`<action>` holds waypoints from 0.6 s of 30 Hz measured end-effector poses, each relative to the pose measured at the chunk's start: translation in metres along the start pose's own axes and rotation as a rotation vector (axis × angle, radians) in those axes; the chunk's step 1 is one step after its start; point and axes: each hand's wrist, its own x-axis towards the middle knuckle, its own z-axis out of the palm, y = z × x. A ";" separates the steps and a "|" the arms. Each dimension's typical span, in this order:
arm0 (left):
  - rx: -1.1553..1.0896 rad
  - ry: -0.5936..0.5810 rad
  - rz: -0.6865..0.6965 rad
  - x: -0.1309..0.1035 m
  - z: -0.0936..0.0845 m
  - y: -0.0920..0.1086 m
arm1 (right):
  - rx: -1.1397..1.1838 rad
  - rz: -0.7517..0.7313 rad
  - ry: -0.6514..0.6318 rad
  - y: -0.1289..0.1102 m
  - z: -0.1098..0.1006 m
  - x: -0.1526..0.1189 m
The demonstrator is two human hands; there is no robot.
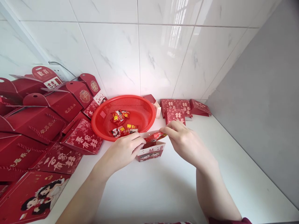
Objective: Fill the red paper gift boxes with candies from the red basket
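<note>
Worktop (140,193) centre, holding the open box (151,155) by its nine-o'clock edge with left fingers (138,142) and pinching a red packet (154,137) at its mouth, towards one o'clock, with right fingers (168,130), possibly risking a bent rim by pressing crookedly.

cardbd box (151,155); v. glossy tiles (164,56)

Interior of small box (153,155) mostly hidden by its front wall; box's left side covered by left hand (126,146). Red packet's (154,137) right end masked by right hand (183,137). Leftmost cartons (11,148) cropped by view edge. Fine print on wrappers (118,115) not resolved.
</note>
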 end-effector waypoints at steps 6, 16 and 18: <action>0.036 -0.007 -0.071 0.003 -0.001 0.002 | 0.002 -0.051 -0.058 -0.012 0.015 0.009; -0.162 -0.113 -0.087 -0.010 -0.015 0.014 | 0.191 -0.150 0.006 -0.014 -0.001 -0.001; -0.165 -0.139 -0.097 -0.012 -0.018 0.017 | 0.248 -0.143 -0.017 -0.011 -0.004 -0.003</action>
